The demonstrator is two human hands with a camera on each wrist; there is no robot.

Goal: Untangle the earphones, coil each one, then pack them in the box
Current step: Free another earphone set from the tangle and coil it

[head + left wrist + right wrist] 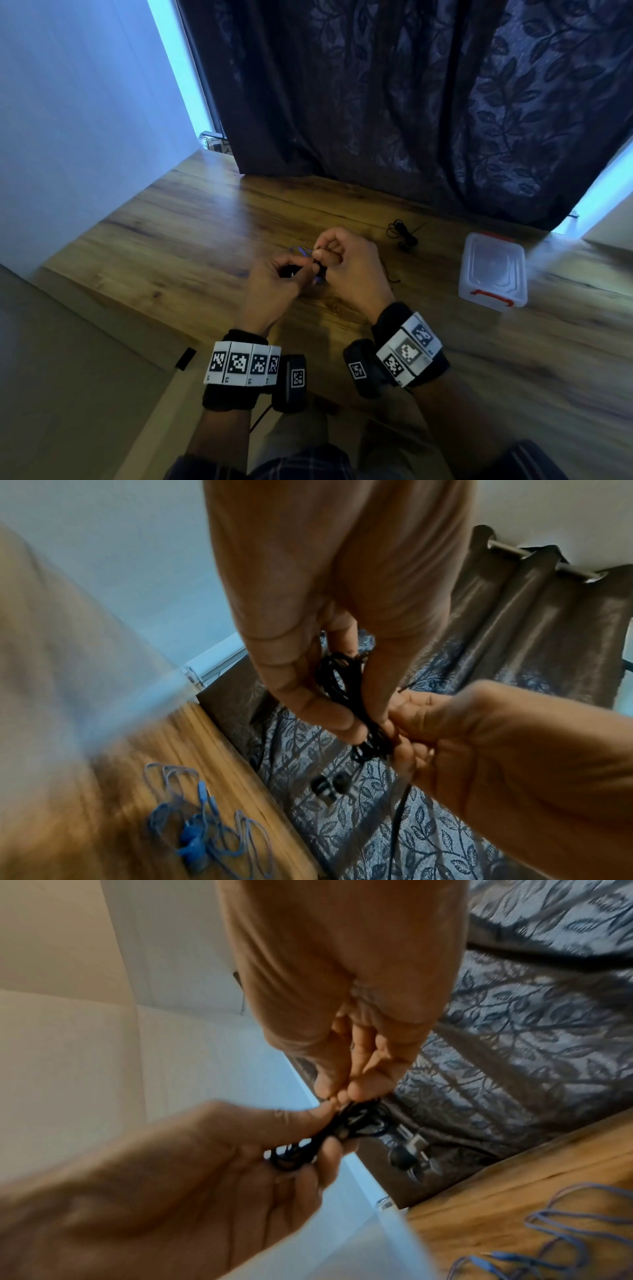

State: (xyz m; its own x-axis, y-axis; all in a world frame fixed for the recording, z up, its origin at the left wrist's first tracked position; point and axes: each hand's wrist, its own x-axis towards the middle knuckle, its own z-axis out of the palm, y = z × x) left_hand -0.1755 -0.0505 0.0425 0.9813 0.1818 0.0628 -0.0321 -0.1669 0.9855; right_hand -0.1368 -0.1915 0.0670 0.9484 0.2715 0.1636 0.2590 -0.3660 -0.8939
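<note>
Left wrist view shows the left hand (329, 631) pinching a bundle of black earphones (346, 696) between thumb and fingers, while the right hand (507, 756) pinches the same bundle's lower end, earbuds dangling below. Both hands meet above the wooden table (178, 240). Blue earphones (205, 823) lie loose on the table just beyond them. Farther right lies another black earphone set (403, 234), then a closed clear box (493, 270) with red latches.
</note>
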